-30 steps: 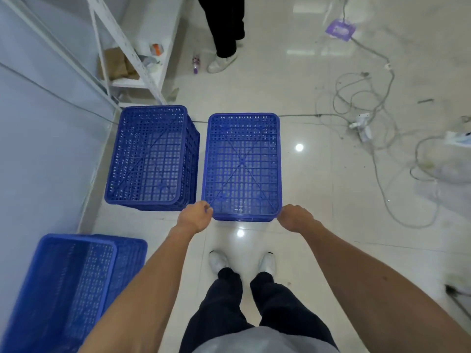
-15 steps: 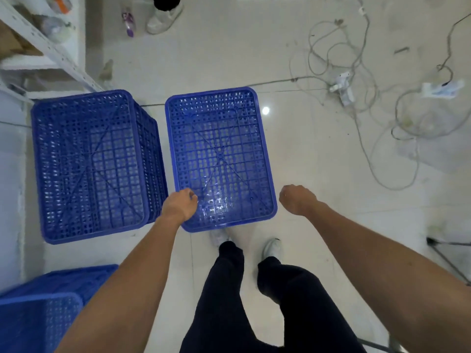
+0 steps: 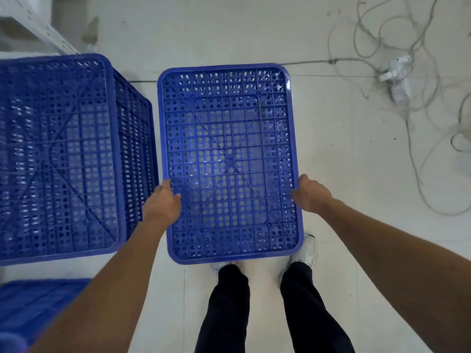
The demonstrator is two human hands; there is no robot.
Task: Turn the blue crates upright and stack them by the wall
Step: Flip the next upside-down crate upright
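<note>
A blue perforated crate [image 3: 229, 138] lies upside down on the floor in front of my feet, its ribbed base facing up. My left hand [image 3: 163, 202] grips its left long edge and my right hand [image 3: 309, 193] grips its right long edge, both near the end closest to me. A second blue crate [image 3: 61, 154], also base up, stands just to the left, close beside the first. Part of a third blue crate [image 3: 33, 304] shows at the bottom left, blurred.
Loose white cables and a plug block [image 3: 397, 80] sprawl over the tiled floor at the right. A white shelf frame [image 3: 33, 24] stands at the top left. My shoes [image 3: 305, 250] are right at the crate's near edge.
I have stepped closer and bent over the crate. Both hands slid from its near corners along the long edges and now clasp them.
</note>
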